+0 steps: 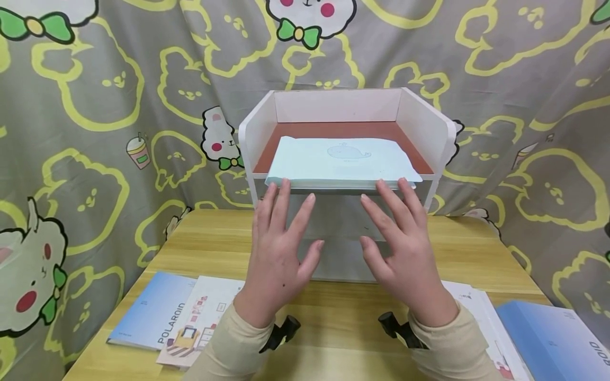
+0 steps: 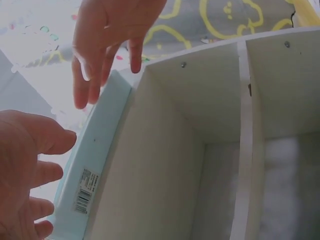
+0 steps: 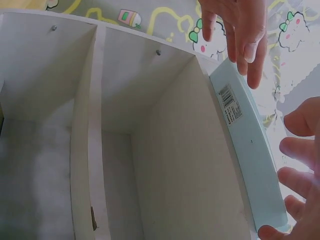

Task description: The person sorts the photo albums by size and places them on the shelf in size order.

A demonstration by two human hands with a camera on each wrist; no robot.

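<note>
A thick pale-blue book (image 1: 343, 161) with a whale drawing on its cover lies flat on the top tier of a white desk shelf (image 1: 333, 106). Its spine faces the front, and a barcode label (image 2: 86, 190) shows on it in both wrist views. My left hand (image 1: 281, 248) is held palm down with spread fingers, their tips right at the left part of the spine. On the other side, my right hand (image 1: 405, 254) has its fingers spread too, the fingertips at the right part of the front edge. Neither hand grips anything.
A blue POLAROID album (image 1: 152, 309) and a white illustrated booklet (image 1: 205, 317) lie on the wooden table (image 1: 333, 328) at left. More white booklets (image 1: 486, 323) and another blue album (image 1: 557, 338) lie at right. A patterned curtain (image 1: 181, 69) hangs behind the shelf.
</note>
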